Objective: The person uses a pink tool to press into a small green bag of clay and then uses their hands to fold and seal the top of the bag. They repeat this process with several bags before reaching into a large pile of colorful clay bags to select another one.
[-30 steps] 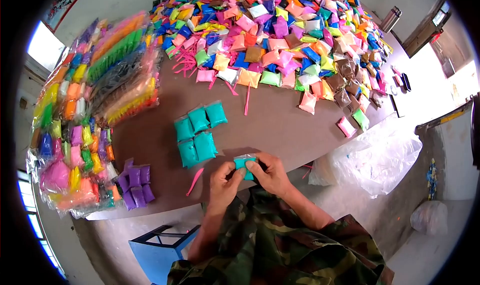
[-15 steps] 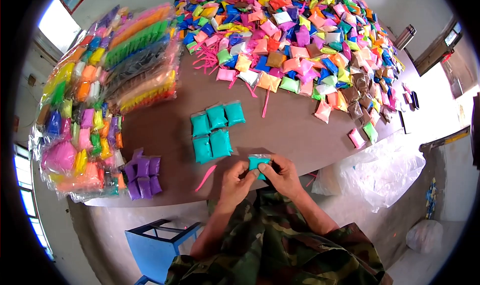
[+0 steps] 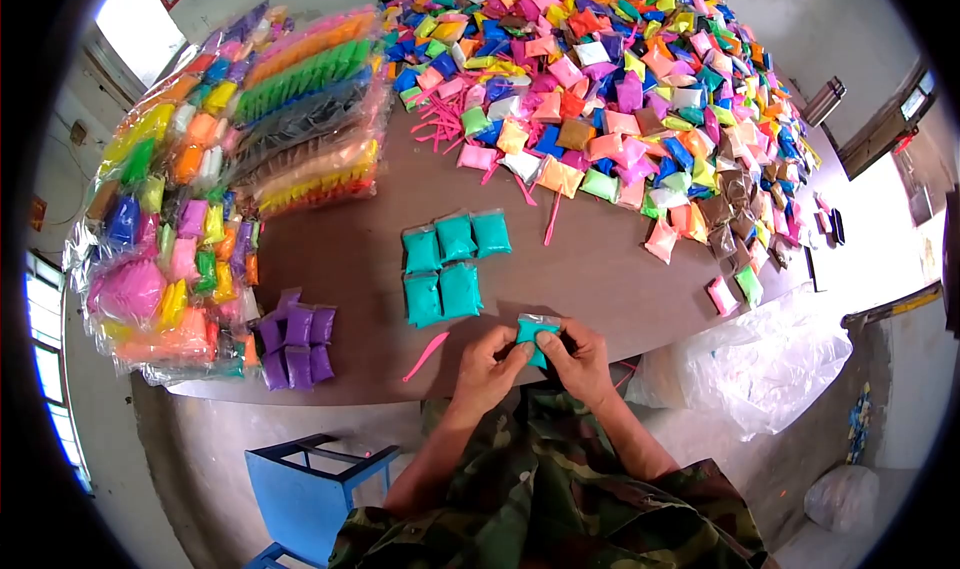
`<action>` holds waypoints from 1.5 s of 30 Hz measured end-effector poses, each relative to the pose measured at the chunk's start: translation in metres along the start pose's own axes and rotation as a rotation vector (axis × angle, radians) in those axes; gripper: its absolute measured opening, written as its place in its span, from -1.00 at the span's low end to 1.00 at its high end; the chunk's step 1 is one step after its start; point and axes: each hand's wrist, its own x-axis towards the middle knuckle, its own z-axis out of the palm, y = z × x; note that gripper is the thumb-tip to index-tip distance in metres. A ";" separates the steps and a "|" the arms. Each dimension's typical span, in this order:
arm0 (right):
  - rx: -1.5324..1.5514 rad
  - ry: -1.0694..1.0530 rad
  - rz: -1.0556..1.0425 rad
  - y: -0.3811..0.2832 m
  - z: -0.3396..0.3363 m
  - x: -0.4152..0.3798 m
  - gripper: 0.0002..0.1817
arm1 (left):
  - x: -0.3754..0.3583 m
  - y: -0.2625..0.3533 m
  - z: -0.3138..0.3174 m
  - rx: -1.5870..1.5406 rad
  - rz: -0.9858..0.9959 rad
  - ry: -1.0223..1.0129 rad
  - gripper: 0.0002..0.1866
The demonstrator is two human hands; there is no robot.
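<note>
Between my two hands, at the table's front edge, is a small teal packet (image 3: 538, 335) in clear plastic. My left hand (image 3: 488, 367) pinches its left side, and my right hand (image 3: 580, 361) grips its right side, thumbs on the front. Ahead and to the left, several more teal packets (image 3: 455, 239) lie in two rows. A pink plastic stick (image 3: 427, 357) rests just left of my left hand. Farther left sits a cluster of purple packets (image 3: 297, 339).
A large heap of mixed coloured packets (image 3: 620, 119) covers the back right. Bagged packets in long rows (image 3: 300, 99) are stacked at the left. Clear plastic sheeting (image 3: 740, 369) hangs by the right edge, and a blue chair (image 3: 310, 494) stands below the table at left.
The whole view has shifted, so the table things appear a little farther right. Both hands still hold the teal packet, which now shows more of its front.
</note>
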 end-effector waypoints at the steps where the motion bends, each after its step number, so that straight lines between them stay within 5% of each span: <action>1: -0.049 -0.015 -0.008 -0.001 -0.002 0.001 -0.78 | -0.001 -0.003 -0.001 0.024 -0.010 0.003 -0.82; 35: -0.072 0.002 -0.012 -0.010 -0.001 0.005 -0.72 | -0.011 0.001 0.012 0.061 0.036 0.091 -0.76; 38: -0.301 0.104 -0.028 -0.006 -0.005 0.012 -0.69 | -0.024 -0.010 0.011 0.107 0.163 0.267 -0.58; 45: -0.789 0.168 -0.269 -0.019 -0.001 0.017 -0.68 | -0.047 0.017 -0.042 0.414 0.270 0.494 -0.68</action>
